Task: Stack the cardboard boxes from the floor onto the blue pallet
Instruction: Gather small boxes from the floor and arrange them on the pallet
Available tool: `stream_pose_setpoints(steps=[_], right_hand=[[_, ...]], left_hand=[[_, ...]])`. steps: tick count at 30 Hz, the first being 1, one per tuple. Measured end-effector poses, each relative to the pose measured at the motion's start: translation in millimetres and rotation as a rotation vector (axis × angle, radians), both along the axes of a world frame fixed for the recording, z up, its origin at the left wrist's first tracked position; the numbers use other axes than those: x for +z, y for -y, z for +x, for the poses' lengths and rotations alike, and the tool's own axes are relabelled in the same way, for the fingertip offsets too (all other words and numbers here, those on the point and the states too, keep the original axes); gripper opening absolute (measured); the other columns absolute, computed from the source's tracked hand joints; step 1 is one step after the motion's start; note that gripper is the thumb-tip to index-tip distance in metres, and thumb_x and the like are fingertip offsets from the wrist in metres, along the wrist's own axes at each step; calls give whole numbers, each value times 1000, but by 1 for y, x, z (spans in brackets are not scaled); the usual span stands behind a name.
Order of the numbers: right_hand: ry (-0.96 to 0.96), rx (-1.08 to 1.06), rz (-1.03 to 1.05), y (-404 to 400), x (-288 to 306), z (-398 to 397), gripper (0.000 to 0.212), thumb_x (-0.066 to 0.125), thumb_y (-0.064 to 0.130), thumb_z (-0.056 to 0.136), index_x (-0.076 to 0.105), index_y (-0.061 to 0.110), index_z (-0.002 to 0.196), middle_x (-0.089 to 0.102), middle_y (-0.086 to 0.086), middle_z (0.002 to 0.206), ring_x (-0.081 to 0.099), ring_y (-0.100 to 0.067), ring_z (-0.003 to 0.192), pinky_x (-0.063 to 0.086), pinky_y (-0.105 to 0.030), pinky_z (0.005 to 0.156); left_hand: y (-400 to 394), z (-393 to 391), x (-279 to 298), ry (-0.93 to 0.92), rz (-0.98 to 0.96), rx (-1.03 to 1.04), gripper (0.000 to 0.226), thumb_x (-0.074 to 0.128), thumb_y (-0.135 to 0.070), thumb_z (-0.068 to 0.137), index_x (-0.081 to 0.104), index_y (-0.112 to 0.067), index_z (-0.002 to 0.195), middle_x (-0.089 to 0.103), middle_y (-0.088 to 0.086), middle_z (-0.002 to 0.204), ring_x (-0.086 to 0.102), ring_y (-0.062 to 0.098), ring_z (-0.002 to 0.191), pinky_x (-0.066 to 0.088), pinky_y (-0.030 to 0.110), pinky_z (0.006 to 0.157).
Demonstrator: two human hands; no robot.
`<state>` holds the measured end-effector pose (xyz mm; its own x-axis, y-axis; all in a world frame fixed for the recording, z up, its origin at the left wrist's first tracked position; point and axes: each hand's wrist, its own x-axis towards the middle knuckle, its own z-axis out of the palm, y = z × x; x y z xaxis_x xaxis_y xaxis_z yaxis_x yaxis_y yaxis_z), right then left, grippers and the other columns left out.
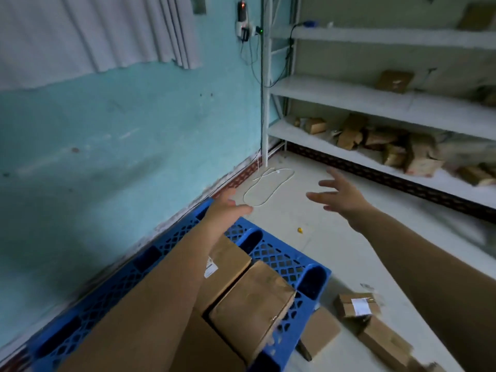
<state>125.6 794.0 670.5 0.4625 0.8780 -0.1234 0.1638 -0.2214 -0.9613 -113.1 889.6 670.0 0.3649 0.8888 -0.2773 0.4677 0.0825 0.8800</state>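
Observation:
The blue pallet (279,257) lies along the turquoise wall at lower left. On it sit cardboard boxes, one near its front corner (253,304) and one behind it with a white label (228,261), partly hidden by my left forearm. Three more boxes lie on the floor to the right of the pallet: a labelled one (355,304), a plain one (320,332) and a long one (386,342). My left hand (228,210) is stretched out above the pallet's far end, fingers relaxed, holding nothing. My right hand (339,196) hovers over the floor with fingers spread, empty.
A white shelving unit (375,103) stands at the right, with several brown parcels (381,143) on its lower shelf. A white cable (268,185) loops on the floor near the corner. A small yellow object (300,230) lies beyond the pallet. Chargers and wires hang on the wall.

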Motion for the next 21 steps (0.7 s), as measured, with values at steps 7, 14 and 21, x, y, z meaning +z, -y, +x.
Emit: stream_pose_setpoints(steps=[7,14,21], right_hand=[[6,-201,106,115,64,77,89,76,24,74,23,25,145,46,-3,130,50,-22,113,47,-40,90],[-29,-415,89,249,72,157,87,77,22,73,29,25,144,46,-3,129,51,-23,117,45,-37,87],[11,-595,-8,368,44,210,90,80,31,68,30,31,142,47,4,123,54,-13,98,50,-32,83]], left_hand=[[63,94,63,52,143,-193,64,68,-25,79,39,-28,136,51,3,128,48,16,101,38,30,81],[162,221,69,68,143,-409,63,67,-26,81,38,-27,137,53,5,127,48,16,102,36,29,78],[263,317,48,63,121,-645,65,67,-28,79,36,-28,137,49,6,126,47,15,98,37,26,69]])
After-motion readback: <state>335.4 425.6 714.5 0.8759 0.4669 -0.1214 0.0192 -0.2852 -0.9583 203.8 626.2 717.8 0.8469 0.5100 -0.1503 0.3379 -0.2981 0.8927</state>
